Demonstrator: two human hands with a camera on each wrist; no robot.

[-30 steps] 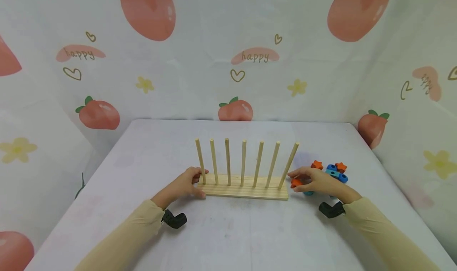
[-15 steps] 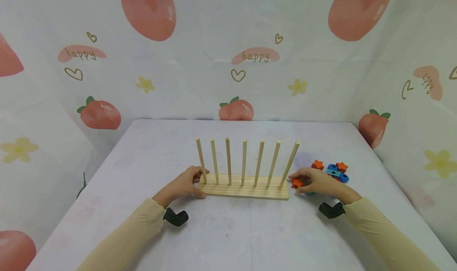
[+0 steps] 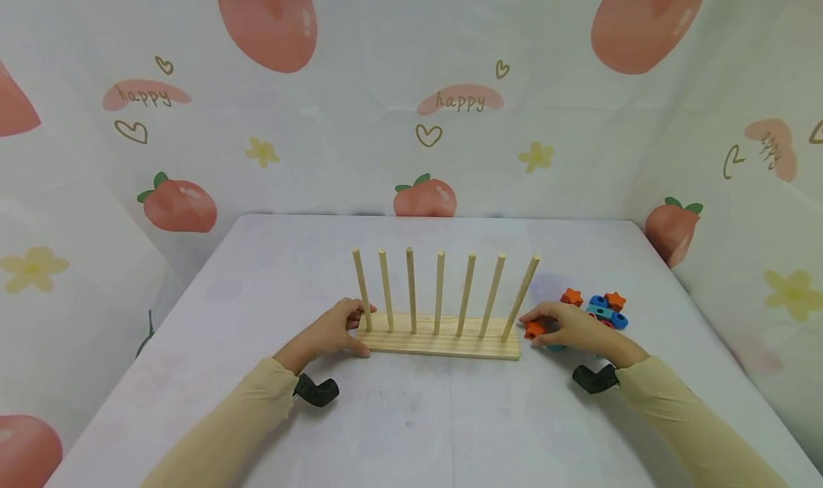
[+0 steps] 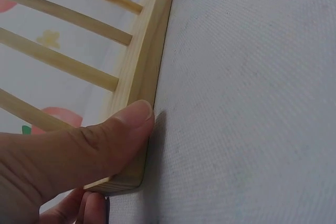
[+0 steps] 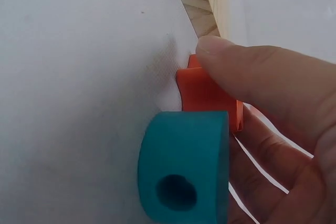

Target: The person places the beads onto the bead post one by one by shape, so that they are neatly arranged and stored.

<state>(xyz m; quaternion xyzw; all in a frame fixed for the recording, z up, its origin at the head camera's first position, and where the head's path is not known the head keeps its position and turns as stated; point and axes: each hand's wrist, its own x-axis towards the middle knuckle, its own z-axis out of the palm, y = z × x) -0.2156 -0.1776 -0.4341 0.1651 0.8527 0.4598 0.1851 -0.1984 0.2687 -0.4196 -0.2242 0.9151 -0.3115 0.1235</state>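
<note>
A pale wooden peg rack (image 3: pixel 444 346), a flat base with a row of several upright dowels, stands mid-table. My left hand (image 3: pixel 329 333) grips its left end; in the left wrist view the thumb (image 4: pixel 113 135) lies on the base's front edge, with fingers around the end. Just beyond the right end, my right hand (image 3: pixel 574 329) is at an orange star bead (image 3: pixel 534 329). The right wrist view has that star (image 5: pixel 205 90) between thumb and fingers, partly covered by the thumb. Close beside it lies a teal bead (image 5: pixel 181 156) with a round hole.
Behind the right hand lies a group of beads: orange stars (image 3: pixel 571 296), blue pieces (image 3: pixel 619 321) and a teal piece (image 3: pixel 601 312). A fruit-print cloth (image 3: pixel 360 152) hangs behind the white table (image 3: pixel 411 424). Black wrist devices (image 3: pixel 316 391) sit under both forearms.
My right thumb has shifted slightly right, and more of the orange star shows between thumb and fingers. The left hand and the rack stay in place.
</note>
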